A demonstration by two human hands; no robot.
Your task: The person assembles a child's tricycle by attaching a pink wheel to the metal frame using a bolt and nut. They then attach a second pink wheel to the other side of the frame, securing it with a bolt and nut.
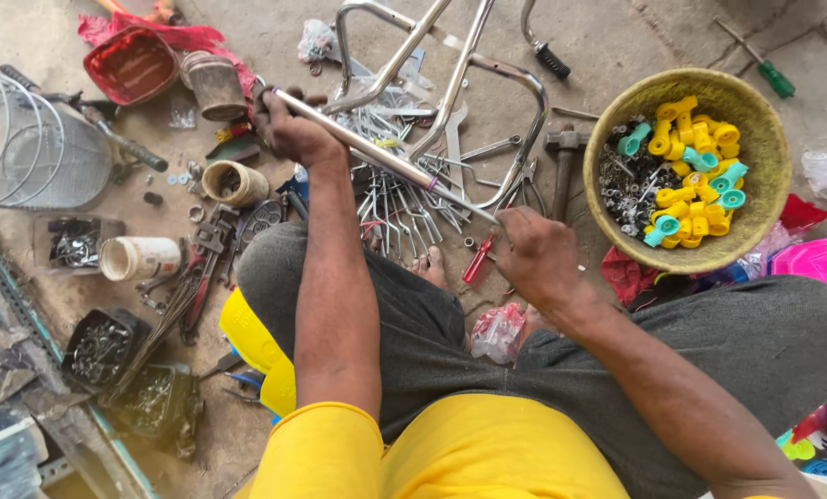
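Metal rod (367, 146) held at both ends, slanting over the floor clutter.
Left hand (288, 129), grip closed round the rod's upper end; right hand (538, 254), grip closed at the lower end. Beneath: chrome frame (469, 69), loose spanners (399, 208), red screwdriver (480, 261). Woven basket (772, 157) of yellow and teal plastic parts just right; hammer (564, 152) beside it.
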